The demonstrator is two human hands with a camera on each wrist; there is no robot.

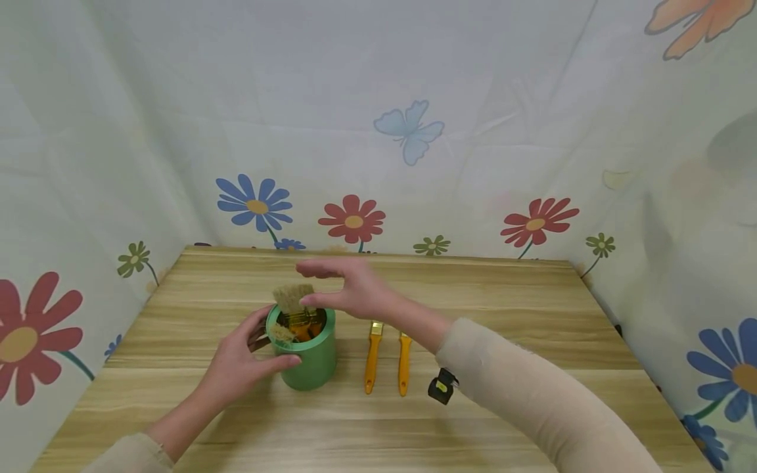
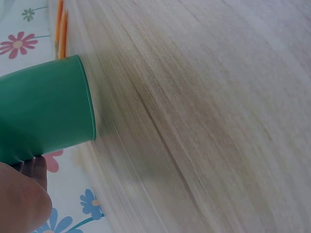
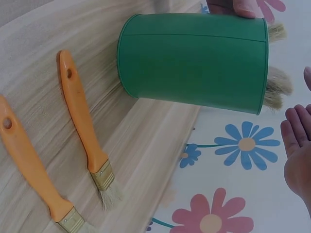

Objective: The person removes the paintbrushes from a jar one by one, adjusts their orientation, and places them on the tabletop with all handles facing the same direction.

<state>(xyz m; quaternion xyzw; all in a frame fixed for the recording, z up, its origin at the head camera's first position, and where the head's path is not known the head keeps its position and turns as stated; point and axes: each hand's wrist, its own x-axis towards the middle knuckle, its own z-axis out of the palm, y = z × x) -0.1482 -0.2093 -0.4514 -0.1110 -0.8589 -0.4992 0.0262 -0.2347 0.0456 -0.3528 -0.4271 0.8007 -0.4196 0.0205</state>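
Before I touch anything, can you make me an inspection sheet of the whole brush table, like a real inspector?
Surface: wood-grain table.
Job's things: green can standing upright, with brushes in it, bristles up; exact number hidden. Two loose brushes with orange handles lie side by side, right of the can.
Clutter: small black object with a yellow-green patch, right of the loose brushes; too small to name surely.
Left hand: holds the can's side.
Right hand: above the can by the bristles, fingers extended, holding nothing.
Cables: nothing seen.
Surroundings: pale cloth printed with flowers and a blue butterfly.
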